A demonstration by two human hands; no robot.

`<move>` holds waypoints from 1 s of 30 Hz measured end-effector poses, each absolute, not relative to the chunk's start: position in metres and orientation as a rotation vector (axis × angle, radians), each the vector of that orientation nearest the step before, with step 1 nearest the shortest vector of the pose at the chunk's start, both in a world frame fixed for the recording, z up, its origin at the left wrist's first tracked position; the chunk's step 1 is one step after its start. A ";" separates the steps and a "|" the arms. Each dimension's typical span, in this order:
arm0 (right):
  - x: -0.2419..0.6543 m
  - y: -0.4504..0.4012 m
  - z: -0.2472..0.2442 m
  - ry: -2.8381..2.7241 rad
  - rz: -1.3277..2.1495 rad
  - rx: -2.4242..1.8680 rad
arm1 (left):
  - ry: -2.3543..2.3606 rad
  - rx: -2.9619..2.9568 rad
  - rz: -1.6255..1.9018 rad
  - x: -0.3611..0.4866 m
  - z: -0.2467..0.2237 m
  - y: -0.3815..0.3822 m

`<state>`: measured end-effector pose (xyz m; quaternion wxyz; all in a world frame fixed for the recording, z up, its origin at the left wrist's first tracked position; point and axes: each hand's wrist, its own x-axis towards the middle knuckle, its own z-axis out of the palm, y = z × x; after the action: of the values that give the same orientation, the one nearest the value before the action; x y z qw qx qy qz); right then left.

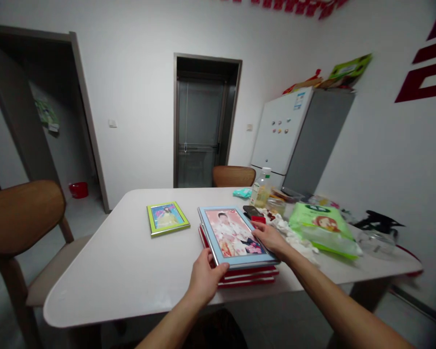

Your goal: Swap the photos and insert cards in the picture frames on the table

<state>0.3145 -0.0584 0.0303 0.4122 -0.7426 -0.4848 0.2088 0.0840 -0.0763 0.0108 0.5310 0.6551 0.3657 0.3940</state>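
Note:
A light blue picture frame [236, 232] with a pink portrait photo lies on top of a stack of red-edged frames [249, 278] near the table's front edge. My left hand [206, 274] holds its near left corner, thumb on the rim and fingers curled at the side. At the right edge, my right hand [271, 237] grips the same frame, its fingers reaching over the rim; the thumb is hidden. A smaller yellow-green picture frame [167, 218] lies apart to the left, face up, showing a figure in a yellow dress.
On the table [131, 271], right of the stack, are a plastic bottle [260, 188], a glass jar [276, 206], a dark phone-like object [252, 212], crumpled tissues [294, 236] and a green wipes pack [325, 225]. A wooden chair [25, 218] stands at the left.

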 end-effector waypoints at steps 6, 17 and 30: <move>0.335 -0.048 -0.002 -1.223 0.522 -1.909 | 1.087 1.675 0.872 0.094 -0.006 -0.069; 0.267 -0.049 -0.020 -1.408 0.529 -1.739 | 0.985 1.961 0.907 0.108 -0.024 -0.062; 0.187 -0.073 -0.029 -1.909 -0.142 -1.214 | 1.347 2.254 0.655 0.017 -0.018 0.085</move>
<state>0.1870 -0.0734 -0.0292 0.4237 -0.4851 -0.7629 -0.0568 0.0174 0.0846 -0.0176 0.2160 0.8132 0.4860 0.2362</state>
